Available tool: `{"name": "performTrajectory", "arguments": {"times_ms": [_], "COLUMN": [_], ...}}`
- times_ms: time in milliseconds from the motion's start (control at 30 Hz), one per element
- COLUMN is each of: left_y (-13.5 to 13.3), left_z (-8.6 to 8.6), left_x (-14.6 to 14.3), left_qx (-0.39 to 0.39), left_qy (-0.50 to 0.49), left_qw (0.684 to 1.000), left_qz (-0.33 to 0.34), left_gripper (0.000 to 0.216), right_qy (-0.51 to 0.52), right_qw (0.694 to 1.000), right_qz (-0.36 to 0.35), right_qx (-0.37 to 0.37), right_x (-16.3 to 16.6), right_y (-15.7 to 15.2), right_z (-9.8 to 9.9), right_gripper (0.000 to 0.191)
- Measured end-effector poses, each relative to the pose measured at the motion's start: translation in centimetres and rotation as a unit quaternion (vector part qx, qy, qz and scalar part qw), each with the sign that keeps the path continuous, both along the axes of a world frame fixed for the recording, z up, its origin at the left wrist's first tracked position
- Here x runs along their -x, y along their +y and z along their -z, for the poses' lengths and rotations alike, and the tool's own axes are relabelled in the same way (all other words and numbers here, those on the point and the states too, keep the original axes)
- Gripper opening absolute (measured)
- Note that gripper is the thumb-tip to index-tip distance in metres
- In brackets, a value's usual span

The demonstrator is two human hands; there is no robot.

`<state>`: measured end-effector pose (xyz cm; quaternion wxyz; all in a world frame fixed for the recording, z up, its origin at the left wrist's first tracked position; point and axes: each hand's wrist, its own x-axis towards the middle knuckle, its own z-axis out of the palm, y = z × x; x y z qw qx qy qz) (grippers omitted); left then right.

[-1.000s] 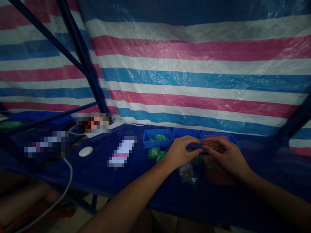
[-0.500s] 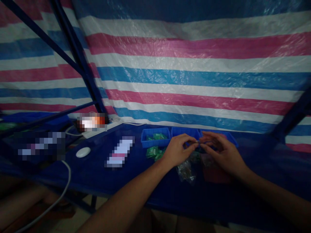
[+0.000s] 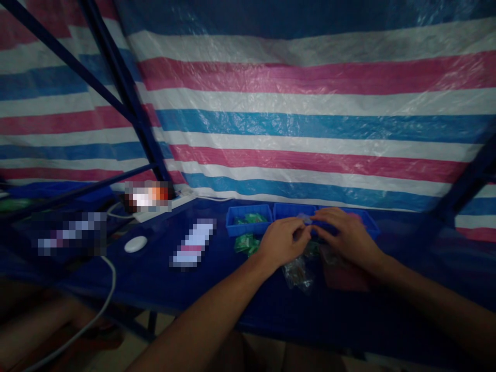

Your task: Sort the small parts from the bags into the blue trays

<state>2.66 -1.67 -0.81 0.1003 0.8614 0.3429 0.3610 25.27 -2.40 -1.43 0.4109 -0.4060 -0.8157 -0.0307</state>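
Note:
My left hand (image 3: 282,240) and my right hand (image 3: 346,235) meet above the dark blue table (image 3: 217,289), fingertips pinched together on a tiny pale part (image 3: 306,220) that is too small to name. Below the hands lies a clear plastic bag (image 3: 297,273) with brownish contents. Small green packets (image 3: 246,243) lie just left of my left hand. Behind the hands stands a row of blue bins (image 3: 250,219), the left one holding green packets.
A striped pink, white and blue tarp (image 3: 310,119) hangs right behind the table. Dark blue frame poles (image 3: 127,103) rise at the left. A white round object (image 3: 135,244), a white cable (image 3: 104,299) and a power strip (image 3: 163,206) lie at the left.
Both hands have shifted slightly away from me toward the bins and drawn closer together, still pinching the small part between them.

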Motion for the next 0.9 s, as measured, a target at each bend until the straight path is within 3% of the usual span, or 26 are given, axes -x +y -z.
{"name": "performTrajectory", "arguments": {"times_ms": [200,333,467,600,767,900], "left_y": [-0.2,-0.3,-0.2,-0.1,-0.2,-0.4], "left_z": [-0.6,-0.4,-0.3,-0.4,-0.5,-0.7], "left_x": [0.3,0.2,0.2,0.3,0.3,0.2], "left_qx": [-0.027,-0.034,-0.04,-0.036,-0.033,0.018], "left_qy": [-0.028,-0.02,-0.014,-0.004,-0.008,-0.024], "left_qw": [0.999,0.999,0.999,0.999,0.998,0.995], "left_qz": [-0.013,-0.014,-0.013,-0.007,0.043,0.091], "left_gripper": [0.045,0.044,0.045,0.044,0.025,0.034], "right_qy": [-0.145,-0.194,-0.156,-0.112,0.017,0.107], "right_qw": [0.981,0.963,0.972,0.98,0.991,0.984], "right_qz": [-0.103,-0.126,-0.109,-0.095,-0.063,-0.022], "right_qx": [0.081,0.135,0.141,0.136,0.114,0.139], "right_x": [0.4,0.3,0.2,0.0,-0.7,-1.1], "right_y": [-1.9,-2.5,-2.1,-2.1,-2.2,-2.1], "right_z": [0.0,0.5,1.6,1.5,0.6,0.4], "right_gripper": [0.029,0.038,0.027,0.021,0.015,0.018]}}
